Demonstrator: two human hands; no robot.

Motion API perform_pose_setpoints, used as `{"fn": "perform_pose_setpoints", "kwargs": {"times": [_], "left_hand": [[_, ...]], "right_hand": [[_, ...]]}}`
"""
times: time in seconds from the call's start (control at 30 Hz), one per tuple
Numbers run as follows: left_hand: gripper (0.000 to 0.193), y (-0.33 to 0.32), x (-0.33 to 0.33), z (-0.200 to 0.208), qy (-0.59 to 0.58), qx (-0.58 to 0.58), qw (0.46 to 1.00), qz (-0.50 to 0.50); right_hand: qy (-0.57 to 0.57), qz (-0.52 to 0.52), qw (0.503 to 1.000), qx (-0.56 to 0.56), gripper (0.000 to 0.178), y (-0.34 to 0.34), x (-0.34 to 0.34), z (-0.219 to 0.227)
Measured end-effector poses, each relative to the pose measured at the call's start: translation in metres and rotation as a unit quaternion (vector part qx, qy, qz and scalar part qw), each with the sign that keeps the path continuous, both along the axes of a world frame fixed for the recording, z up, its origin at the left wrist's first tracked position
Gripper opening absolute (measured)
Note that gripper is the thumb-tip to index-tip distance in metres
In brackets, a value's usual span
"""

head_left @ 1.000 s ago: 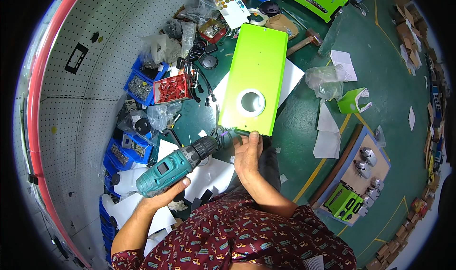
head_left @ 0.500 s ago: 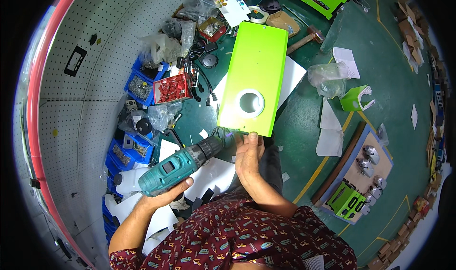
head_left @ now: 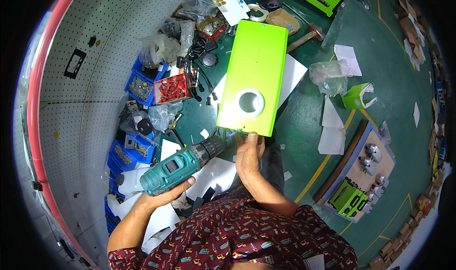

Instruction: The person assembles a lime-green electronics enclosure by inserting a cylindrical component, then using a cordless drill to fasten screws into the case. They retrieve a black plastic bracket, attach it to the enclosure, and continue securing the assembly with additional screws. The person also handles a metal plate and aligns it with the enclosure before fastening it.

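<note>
Left hand [head_left: 173, 194] wrapped under the body of a teal cordless drill [head_left: 173, 171], gripping it; the handle is mostly hidden from above. Chuck black, pointing up and right; a thin purplish bit [head_left: 232, 134] runs from it to the lower left corner area of a long bright green panel [head_left: 254, 61]. Whether the bit touches the panel, cannot tell. Right hand [head_left: 249, 156] palm up at the panel's lower edge, thumb against the edge, fingers bent; fingertips partly hidden, so cannot tell if they pinch it. Panel lies lengthwise away from the person, in front of the body, a white ring [head_left: 239, 103] around a round hole in its nearer half. White sheet [head_left: 294, 77] shows beneath, out to the right. Left of the panel, on the green desk [head_left: 190, 133]: tangled black cables [head_left: 194, 75], then a red box [head_left: 164, 101] of small red parts, next to blue bins [head_left: 144, 100] with small metal pieces. Beyond the panel's far right corner, a hammer [head_left: 299, 43] with wooden handle; a tape roll [head_left: 258, 13] beyond its far end.
</note>
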State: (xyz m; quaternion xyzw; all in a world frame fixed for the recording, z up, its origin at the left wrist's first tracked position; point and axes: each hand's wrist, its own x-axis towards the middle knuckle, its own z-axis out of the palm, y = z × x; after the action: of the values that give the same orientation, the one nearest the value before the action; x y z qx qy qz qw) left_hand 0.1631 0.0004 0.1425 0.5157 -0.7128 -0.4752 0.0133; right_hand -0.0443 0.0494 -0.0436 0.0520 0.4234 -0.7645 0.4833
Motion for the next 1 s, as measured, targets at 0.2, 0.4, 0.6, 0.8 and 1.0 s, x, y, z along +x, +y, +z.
{"fn": "perform_pose_setpoints", "kwargs": {"times": [0.2, 0.4, 0.6, 0.8, 1.0], "left_hand": [[0.037, -0.002, -0.002, 0.003, -0.003, -0.004, 1.0, -0.005], [0.034, -0.006, -0.009, 0.011, -0.016, -0.005, 1.0, -0.018], [0.031, -0.007, -0.014, 0.017, -0.02, -0.018, 0.999, -0.02], [0.026, -0.026, -0.03, 0.029, -0.046, -0.033, 0.996, -0.071], [0.018, -0.057, -0.038, 0.053, -0.007, -0.159, 0.952, -0.263]], "right_hand": [[0.001, -0.001, 1.0, -0.003, 0.085, 0.0, 0.0, 0.0], [-0.002, -0.007, 1.0, -0.003, 0.077, -0.001, 0.0, 0.002], [-0.003, -0.005, 1.0, -0.01, 0.073, -0.001, 0.0, 0.003], [-0.006, -0.005, 1.0, -0.02, 0.075, 0.0, -0.001, 0.001], [-0.025, -0.013, 0.999, -0.035, 0.076, -0.002, 0.0, 0.005]]}}
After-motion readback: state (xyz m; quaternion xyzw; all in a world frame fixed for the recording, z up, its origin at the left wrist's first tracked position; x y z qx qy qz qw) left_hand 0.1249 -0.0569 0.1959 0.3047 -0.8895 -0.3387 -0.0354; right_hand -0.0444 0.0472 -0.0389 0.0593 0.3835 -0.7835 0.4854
